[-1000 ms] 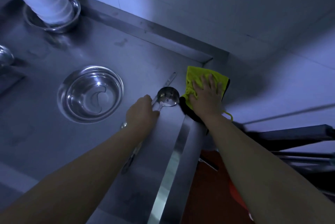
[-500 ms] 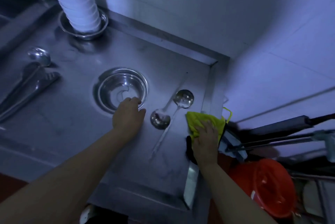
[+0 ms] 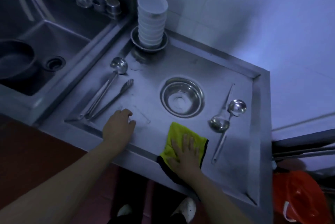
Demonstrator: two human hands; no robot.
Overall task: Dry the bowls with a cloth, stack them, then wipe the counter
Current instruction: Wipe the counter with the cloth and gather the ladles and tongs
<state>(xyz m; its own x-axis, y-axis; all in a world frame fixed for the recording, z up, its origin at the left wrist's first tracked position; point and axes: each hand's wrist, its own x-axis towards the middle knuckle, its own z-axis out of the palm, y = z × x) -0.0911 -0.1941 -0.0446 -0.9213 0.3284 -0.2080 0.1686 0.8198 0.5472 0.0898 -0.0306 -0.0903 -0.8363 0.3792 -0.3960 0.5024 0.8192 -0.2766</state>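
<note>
A: Where's the yellow-green microfibre cloth with the black edge [image 3: 174, 144]?

B: At the near edge of the stainless steel tabletop [image 3: 199, 64], one corner hanging over the lip. Right hand [image 3: 186, 153] lies flat on it, fingers straight and slightly spread, pressing, not gripping. Left hand [image 3: 118, 126] rests on the steel beside it, fingers loosely curled, holding nothing.

A: Handling?

B: Soft, limp, light. It'll bunch if pinched, so I'd keep the palm flat on its middle. The tall stack of white bowls [image 3: 151, 22] in the back corner looks top-heavy and breakable.

A: Anything unclear?

B: Dim light. Can't tell wet steel from dry. The orange plastic bucket [image 3: 301, 196] is cut off at the frame.
</note>
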